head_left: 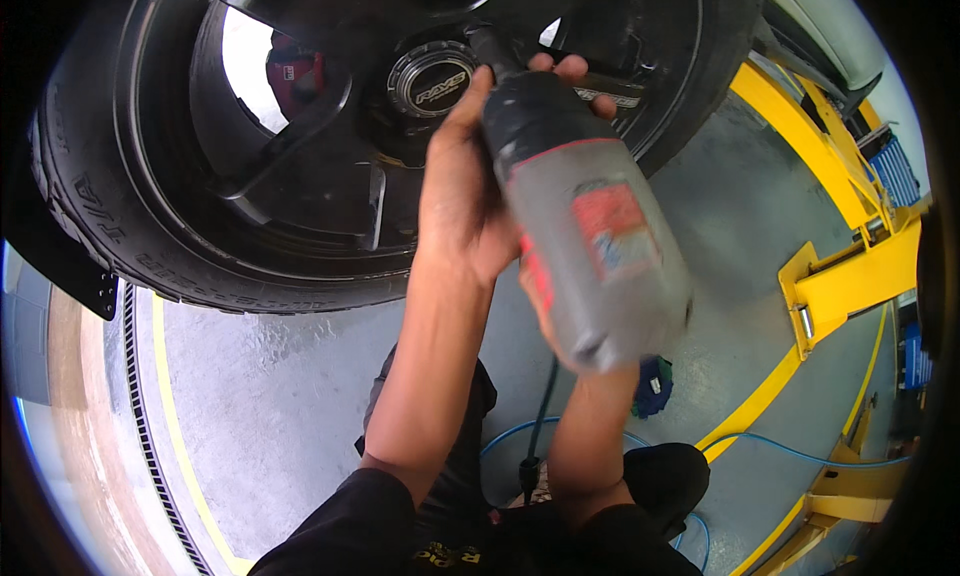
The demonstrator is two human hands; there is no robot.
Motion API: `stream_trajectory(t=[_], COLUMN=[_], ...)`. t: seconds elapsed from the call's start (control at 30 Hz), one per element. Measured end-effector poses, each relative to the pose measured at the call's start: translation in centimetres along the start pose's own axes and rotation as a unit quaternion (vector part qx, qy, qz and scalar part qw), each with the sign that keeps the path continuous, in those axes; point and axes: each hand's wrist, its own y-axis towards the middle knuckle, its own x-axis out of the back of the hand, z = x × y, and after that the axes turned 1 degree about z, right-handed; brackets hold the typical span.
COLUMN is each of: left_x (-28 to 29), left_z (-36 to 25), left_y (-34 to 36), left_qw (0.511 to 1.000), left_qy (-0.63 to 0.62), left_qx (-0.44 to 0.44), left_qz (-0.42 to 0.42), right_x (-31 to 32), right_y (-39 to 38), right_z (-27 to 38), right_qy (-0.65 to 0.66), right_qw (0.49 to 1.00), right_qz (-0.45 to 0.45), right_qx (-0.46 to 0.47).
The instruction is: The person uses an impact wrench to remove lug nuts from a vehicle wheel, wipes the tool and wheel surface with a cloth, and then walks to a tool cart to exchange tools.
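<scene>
A grey, black and red impact wrench [590, 236] is angled up at the black wheel [300, 176], its dark socket [488, 51] at the hub beside the round centre cap [430, 81]. My left hand [460, 191] is closed around the front of the wrench from beneath, fingertips showing past its far side. My right hand [550, 316] grips the wrench lower down, mostly hidden behind its body. The wrench is slightly blurred.
A yellow lift arm [840, 286] stands at the right, below a car body panel [830, 21]. A blue hose [800, 451] and a dark hose cross the grey floor [260, 396] near a dark bundled item [652, 386]. A drain grate [150, 446] runs along the left.
</scene>
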Motion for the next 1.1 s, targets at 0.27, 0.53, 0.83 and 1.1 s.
stream_trajectory(t=[0.27,0.53,0.83,1.1], left_x=[6.1,6.7,7.7,8.5], left_z=[1.5,1.4,-0.3,-0.4], left_y=[2.7,3.7,4.4,4.5], left_qw=[0.984,0.976,0.99,0.999], left_qy=[0.165,0.147,0.102,0.037], left_qx=[-0.009,-0.028,0.021,0.032], left_qz=[-0.07,-0.161,-0.094,-0.016], right_x=[1.5,0.9,1.0,0.5], right_y=[-0.7,-0.5,-0.1,0.1], right_z=[-6.7,-7.7,-10.6,-10.9], right_qy=[0.119,0.163,-0.139,-0.061], right_qw=[0.976,0.972,0.978,0.998], right_qz=[-0.027,-0.047,0.019,0.014], right_qx=[-0.18,-0.164,0.153,0.017])
